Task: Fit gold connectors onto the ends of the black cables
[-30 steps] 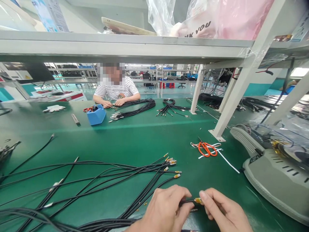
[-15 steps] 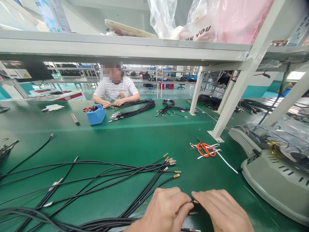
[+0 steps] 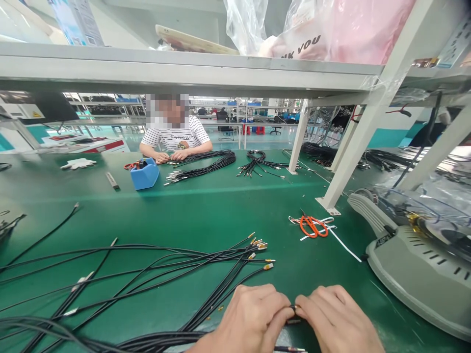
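Note:
Near the bottom of the head view, my left hand (image 3: 253, 316) pinches a black cable (image 3: 293, 308) close to its end between thumb and fingers. My right hand (image 3: 336, 316) meets it from the right, its fingertips closed on the tip of that same cable. The fingers cover most of the cable end. Just below lies the end of another cable (image 3: 290, 349). To the left, several loose black cables (image 3: 154, 274) lie on the green table, their ends with metal and yellowish tips (image 3: 261, 245) pointing right.
Orange-handled scissors (image 3: 313, 226) lie on white strips beyond my right hand. A grey-green machine (image 3: 415, 274) stands at right, near a white shelf post (image 3: 353, 142). Across the table, a person in a striped shirt (image 3: 176, 137) handles cables behind a blue holder (image 3: 145, 175).
My right hand has moved slightly left and its fingertips have closed on the cable tip, which showed between the hands before. My left hand has hardly moved.

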`<state>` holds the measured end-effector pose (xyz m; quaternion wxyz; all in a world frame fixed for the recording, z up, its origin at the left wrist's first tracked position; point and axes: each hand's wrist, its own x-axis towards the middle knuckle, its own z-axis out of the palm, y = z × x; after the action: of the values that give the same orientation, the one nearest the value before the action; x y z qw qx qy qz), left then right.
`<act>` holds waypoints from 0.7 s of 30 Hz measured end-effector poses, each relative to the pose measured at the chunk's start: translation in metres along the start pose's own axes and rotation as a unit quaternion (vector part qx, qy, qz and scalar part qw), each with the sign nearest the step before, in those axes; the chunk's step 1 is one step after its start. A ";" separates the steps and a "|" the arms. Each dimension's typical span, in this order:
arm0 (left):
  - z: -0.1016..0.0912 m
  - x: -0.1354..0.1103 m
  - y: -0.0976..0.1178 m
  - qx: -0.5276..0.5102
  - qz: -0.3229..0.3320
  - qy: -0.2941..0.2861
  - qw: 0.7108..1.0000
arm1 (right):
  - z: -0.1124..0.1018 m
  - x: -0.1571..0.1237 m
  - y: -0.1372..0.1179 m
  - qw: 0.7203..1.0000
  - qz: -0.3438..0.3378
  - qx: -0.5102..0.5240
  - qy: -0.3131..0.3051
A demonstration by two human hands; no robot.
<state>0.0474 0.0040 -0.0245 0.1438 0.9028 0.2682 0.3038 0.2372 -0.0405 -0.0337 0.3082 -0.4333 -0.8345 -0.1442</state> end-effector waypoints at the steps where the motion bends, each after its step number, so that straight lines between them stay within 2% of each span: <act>1: 0.000 0.000 0.000 -0.001 -0.003 0.000 1.000 | -0.001 0.000 0.001 1.000 0.004 0.010 0.006; 4: -0.001 0.000 0.000 -0.002 -0.008 0.013 1.000 | -0.006 0.000 0.005 0.997 0.028 0.068 0.007; 6: 0.000 0.000 0.000 -0.002 -0.004 0.030 1.000 | -0.008 -0.003 0.008 0.989 0.071 0.126 -0.014; 11: 0.003 -0.002 -0.002 -0.006 0.005 0.044 0.999 | -0.006 -0.007 0.007 0.939 0.254 0.228 -0.044; 16: 0.005 -0.001 0.000 -0.017 0.006 0.072 0.997 | -0.003 -0.005 0.004 0.909 0.291 0.297 -0.033; 21: 0.003 0.000 0.002 -0.025 -0.028 0.052 0.998 | -0.004 -0.009 0.008 0.860 0.352 0.366 -0.053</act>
<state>0.0499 0.0021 -0.0256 0.1607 0.8740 0.2925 0.3532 0.2486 -0.0435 -0.0364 0.4306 -0.5611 -0.6341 0.3126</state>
